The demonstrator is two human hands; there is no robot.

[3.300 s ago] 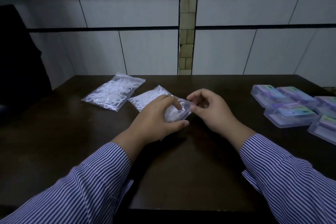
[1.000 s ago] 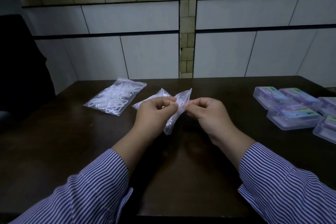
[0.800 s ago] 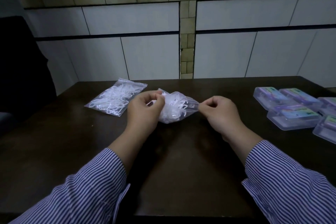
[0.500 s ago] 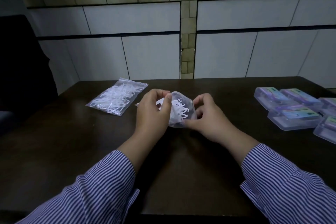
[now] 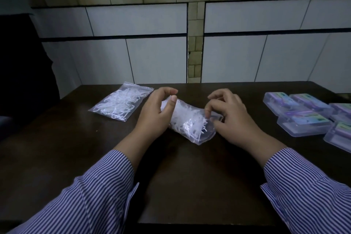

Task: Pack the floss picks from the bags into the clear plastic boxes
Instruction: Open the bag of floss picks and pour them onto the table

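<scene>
A person in striped sleeves sits at a dark bench facing a tiled wall. At the centre of the frame, both hands work a clear bag stuffed with white floss picks; it lies on its side on the bench, its mouth towards the right. The left hand curls round the bag's left end, thumb pressed on top, a firm grip. The right hand pinches the film at the bag's mouth with thumb and fingertips, where picks show close to the opening. A second bag, also full of picks, lies flat at the left of centre, near the left hand but apart from it. At the right edge, well apart from the hands, sits a cluster of boxes with lids on and coloured labels showing through.

The step in hand looks like opening the bag to get the picks out. No box appears open or within reach, so next a box likely has to be brought closer and opened, then picks drawn from the mouth without spilling them.
</scene>
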